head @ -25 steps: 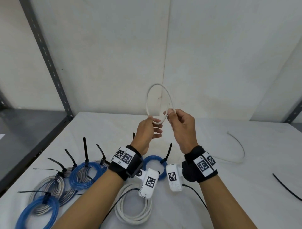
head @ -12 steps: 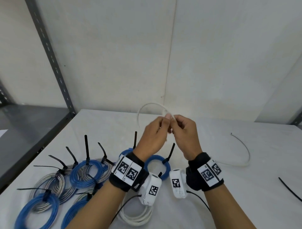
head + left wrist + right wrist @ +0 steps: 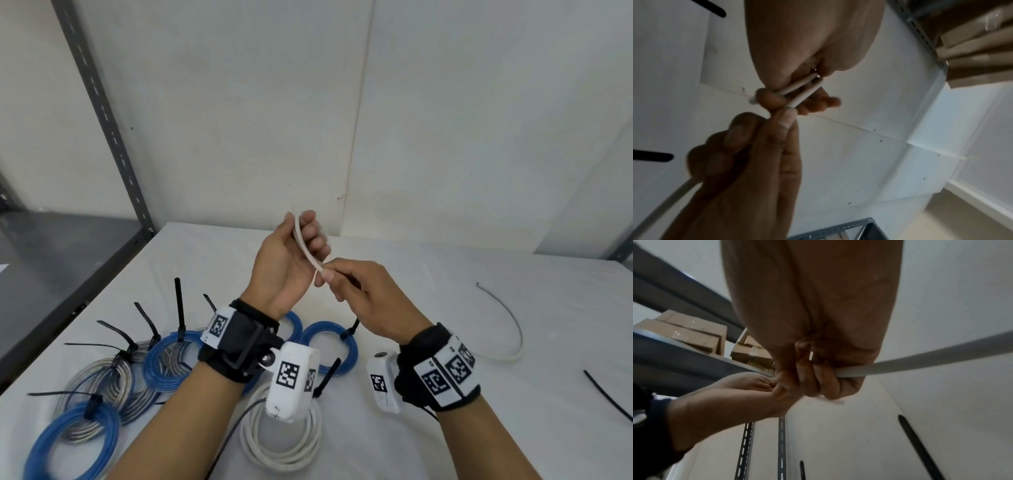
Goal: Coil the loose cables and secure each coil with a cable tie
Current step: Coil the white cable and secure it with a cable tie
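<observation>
1. Fingers, right hand [image 3: 359, 291]: thumb and forefinger pinched on the white cable [image 3: 308, 250]; the other fingers are curled under, and the cable runs out of the fist to the side in the right wrist view.
2. Fingers, left hand [image 3: 287, 260]: curled loosely round the same cable, palm turned up, with two strands lying side by side across the fingertips [image 3: 768, 100] in the left wrist view.
3. Change, last second: the single wide loop held high between both hands is gone. It has been drawn down small and laid into the left palm, and the hands have closed together.
4. Reading of that change: the first turn of this coil appears set. The left hand now serves as keeper, the right as feeder for the next turn.
5. Cable remainder: a long white tail [image 3: 510, 329] arcs across the table [image 3: 445, 428] to the right, uncoiled.
6. Loose cable tie [image 3: 606, 394]: black, on the table at far right, well apart from the hands.
7. Finished stock, near left: blue coils [image 3: 164, 363] and grey coils [image 3: 102, 377], each with a black tie; one white coil [image 3: 284, 448] under the left wrist.
8. Task standing: most coils done; this one barely started.
</observation>
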`<control>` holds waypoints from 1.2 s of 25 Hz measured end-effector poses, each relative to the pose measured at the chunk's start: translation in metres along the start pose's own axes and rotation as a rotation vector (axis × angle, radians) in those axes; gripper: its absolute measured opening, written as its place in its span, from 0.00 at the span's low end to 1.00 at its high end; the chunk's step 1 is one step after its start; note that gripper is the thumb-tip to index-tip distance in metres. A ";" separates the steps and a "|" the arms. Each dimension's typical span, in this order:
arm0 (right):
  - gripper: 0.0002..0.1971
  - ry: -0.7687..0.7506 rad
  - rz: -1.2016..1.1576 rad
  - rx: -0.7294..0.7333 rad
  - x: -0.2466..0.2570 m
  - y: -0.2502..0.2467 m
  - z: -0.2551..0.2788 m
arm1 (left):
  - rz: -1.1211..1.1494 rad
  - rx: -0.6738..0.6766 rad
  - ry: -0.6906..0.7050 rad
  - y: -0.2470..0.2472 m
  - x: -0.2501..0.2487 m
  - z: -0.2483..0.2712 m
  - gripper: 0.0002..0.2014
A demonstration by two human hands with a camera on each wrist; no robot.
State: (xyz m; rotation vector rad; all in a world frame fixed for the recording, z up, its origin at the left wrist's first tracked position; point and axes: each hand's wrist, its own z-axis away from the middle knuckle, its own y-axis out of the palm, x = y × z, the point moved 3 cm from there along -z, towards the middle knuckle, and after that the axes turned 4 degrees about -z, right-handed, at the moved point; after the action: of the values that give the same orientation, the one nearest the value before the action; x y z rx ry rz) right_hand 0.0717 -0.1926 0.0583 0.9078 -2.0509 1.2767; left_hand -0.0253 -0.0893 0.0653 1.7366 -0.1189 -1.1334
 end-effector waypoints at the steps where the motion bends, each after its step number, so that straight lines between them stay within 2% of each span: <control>1: 0.14 0.015 0.013 0.005 -0.001 0.000 0.000 | 0.036 0.027 -0.013 0.000 -0.005 0.001 0.17; 4: 0.19 0.066 -0.014 0.008 -0.005 -0.008 0.001 | 0.047 0.102 0.016 -0.002 -0.019 0.004 0.16; 9: 0.21 0.160 0.077 0.016 -0.018 -0.027 0.005 | 0.061 0.106 0.092 -0.004 -0.035 0.005 0.19; 13: 0.33 0.388 0.307 -0.316 -0.038 -0.051 0.007 | -0.045 0.152 0.041 -0.007 -0.034 0.006 0.21; 15: 0.35 0.456 0.340 -0.368 -0.042 -0.054 0.009 | -0.094 0.141 0.074 -0.006 -0.031 0.005 0.21; 18: 0.36 0.490 0.323 -0.352 -0.043 -0.052 0.011 | -0.112 0.137 0.121 -0.005 -0.030 0.002 0.22; 23: 0.37 0.578 0.308 -0.237 -0.054 -0.055 0.009 | -0.067 0.126 0.135 -0.009 -0.036 0.004 0.22; 26: 0.36 0.578 0.348 -0.288 -0.053 -0.057 0.010 | -0.164 0.157 0.052 -0.004 -0.027 0.006 0.22; 30: 0.25 0.568 0.378 -0.451 -0.045 -0.065 0.012 | -0.301 0.281 -0.025 0.003 -0.015 0.010 0.27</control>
State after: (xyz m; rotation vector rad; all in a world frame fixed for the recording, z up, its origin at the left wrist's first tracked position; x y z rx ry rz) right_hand 0.1488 -0.2132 0.0552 -0.0548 -1.9537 1.0198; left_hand -0.0396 -0.0897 0.0763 2.0378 -0.0324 -1.4107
